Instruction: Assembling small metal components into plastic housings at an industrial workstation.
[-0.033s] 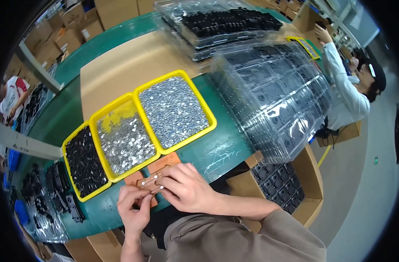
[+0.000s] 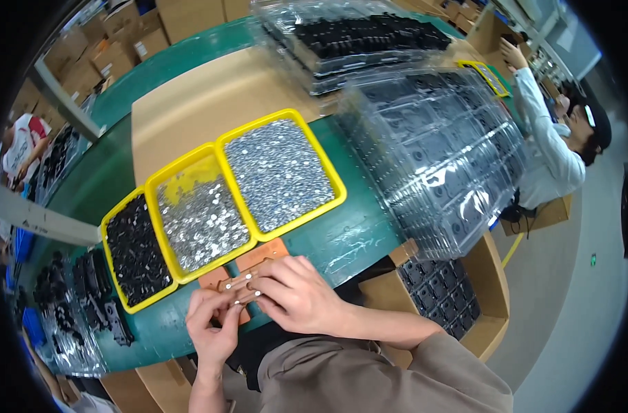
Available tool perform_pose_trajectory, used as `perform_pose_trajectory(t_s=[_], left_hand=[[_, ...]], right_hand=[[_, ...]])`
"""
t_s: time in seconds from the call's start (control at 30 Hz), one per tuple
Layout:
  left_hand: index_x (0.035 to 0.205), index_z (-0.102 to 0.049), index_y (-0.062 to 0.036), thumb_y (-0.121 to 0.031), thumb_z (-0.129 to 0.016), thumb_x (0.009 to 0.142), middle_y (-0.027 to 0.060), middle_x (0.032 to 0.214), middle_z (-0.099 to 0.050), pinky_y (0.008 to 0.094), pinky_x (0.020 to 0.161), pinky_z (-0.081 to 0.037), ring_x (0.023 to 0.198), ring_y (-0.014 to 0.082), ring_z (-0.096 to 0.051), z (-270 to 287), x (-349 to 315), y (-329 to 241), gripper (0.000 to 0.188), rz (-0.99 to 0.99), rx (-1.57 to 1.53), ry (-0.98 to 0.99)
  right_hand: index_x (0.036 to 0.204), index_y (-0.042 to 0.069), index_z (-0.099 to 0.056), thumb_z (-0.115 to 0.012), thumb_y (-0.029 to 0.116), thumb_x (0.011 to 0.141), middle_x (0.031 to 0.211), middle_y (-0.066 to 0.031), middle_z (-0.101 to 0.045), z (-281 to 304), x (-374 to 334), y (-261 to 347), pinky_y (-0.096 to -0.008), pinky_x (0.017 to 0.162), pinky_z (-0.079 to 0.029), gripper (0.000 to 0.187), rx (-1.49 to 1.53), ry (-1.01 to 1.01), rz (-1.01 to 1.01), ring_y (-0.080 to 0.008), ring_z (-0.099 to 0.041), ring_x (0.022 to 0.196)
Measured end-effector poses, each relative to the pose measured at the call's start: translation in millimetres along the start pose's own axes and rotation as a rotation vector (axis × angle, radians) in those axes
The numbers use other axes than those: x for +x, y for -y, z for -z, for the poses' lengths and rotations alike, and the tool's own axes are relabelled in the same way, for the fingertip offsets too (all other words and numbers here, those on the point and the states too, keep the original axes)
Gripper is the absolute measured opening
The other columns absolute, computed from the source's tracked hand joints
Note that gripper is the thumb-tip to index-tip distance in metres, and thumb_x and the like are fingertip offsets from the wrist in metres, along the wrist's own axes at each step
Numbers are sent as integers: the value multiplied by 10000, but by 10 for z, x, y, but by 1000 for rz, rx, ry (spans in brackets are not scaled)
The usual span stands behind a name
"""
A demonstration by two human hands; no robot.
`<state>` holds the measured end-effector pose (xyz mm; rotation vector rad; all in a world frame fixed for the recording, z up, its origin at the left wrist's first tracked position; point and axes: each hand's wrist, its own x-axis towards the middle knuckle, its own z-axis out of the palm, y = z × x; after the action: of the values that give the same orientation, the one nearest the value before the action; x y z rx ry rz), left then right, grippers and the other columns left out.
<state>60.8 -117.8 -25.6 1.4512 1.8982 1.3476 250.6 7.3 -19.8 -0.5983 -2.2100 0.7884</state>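
Note:
An orange-brown block fixture [image 2: 240,281] lies at the table's near edge, below the yellow trays, with several small silver discs on it. My left hand [image 2: 212,322] is at its left side, thumb and forefinger pinched together by a small silver disc [image 2: 236,301]; whether they grip it is hidden. From the right, my right hand [image 2: 297,296] curls its fingers over the fixture's right end, holding it. Wider orange plates [image 2: 262,253] show behind and beside the fixture. Closest to both hands is the middle yellow tray [image 2: 202,272], with shiny silver discs inside.
Another yellow tray [image 2: 301,219] holds greyish metal pieces; a third [image 2: 151,303] has small black parts. Black mouldings [image 2: 118,323] lie at left. Stacked clear plastic trays [image 2: 431,158] stand at right, above an open carton [image 2: 489,323] of black parts. A co-worker [image 2: 551,151] is beyond.
The whole view has shifted slightly. Another silver disc now shows by my left fingertips on the fixture. Both hands keep nearly the same place.

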Motion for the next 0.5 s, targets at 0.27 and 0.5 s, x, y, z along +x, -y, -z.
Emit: perform_pose_trajectory(t_s=[0.27,0.5], left_hand=[[1226,-787,-4,117,-806,813,78,1025,-675,267,721,-458,829,168,-551,-12,-78,108,430,-47,-92,-27],[1202,-786,5,128,-788,814,103,1052,-690,269,740,-475,844,178,-572,12,-117,158,407,-21,-169,-69]], right_hand=[[1178,39,-758,-799,6,898,1197,-94,-742,504,360,-320,-375,932,-551,285,-96,-154,-15,-276,-703,1012],[1201,32,-765,-813,7,894,1243,-104,-745,1016,172,221,-359,928,-562,311,-67,-13,30,-256,-709,1023]])
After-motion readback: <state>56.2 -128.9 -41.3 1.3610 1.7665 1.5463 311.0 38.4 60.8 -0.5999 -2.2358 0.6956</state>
